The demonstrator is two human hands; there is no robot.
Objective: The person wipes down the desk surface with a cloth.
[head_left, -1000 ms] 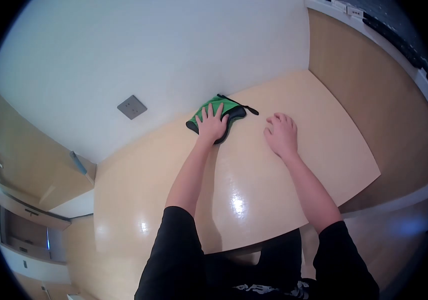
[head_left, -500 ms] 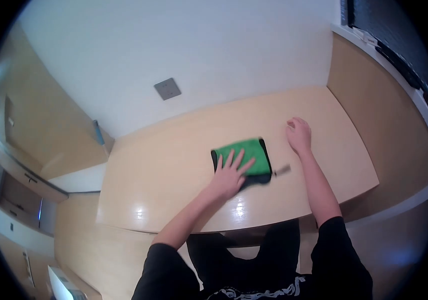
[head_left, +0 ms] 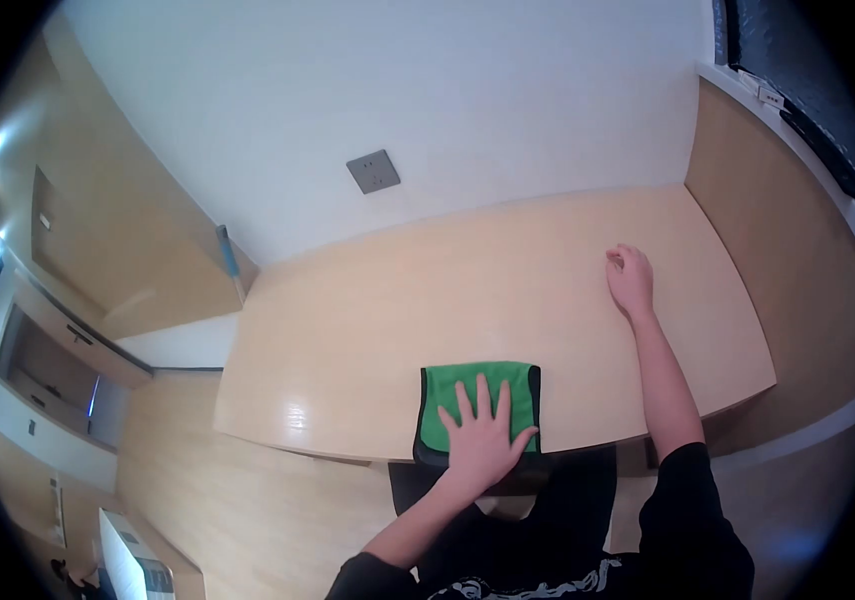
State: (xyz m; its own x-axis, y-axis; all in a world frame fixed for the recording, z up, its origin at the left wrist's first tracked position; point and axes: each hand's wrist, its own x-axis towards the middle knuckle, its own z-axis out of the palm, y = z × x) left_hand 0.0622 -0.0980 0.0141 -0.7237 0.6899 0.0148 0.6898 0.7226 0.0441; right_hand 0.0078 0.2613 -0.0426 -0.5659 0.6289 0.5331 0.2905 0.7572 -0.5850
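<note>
A green cloth with black edging (head_left: 438,395) lies at the front edge of the light wooden desk, its near part reaching the edge. My left hand (head_left: 483,435) is flat on top of it, fingers spread, covering part of the green face. Farther back on the right, my right hand (head_left: 631,282) rests on the desk with its fingers loosely curled. Nothing shows in that hand, and it is well apart from the cloth.
The desk (head_left: 368,320) meets a white wall with a grey socket plate (head_left: 374,172). A wooden side panel (head_left: 778,190) bounds it on the right. At the left back corner leans a blue-handled stick (head_left: 228,255).
My left hand has drawn the cloth toward me to the front edge, and the cloth has turned straighter. My right hand keeps its place on the desk. The view has shifted slightly.
</note>
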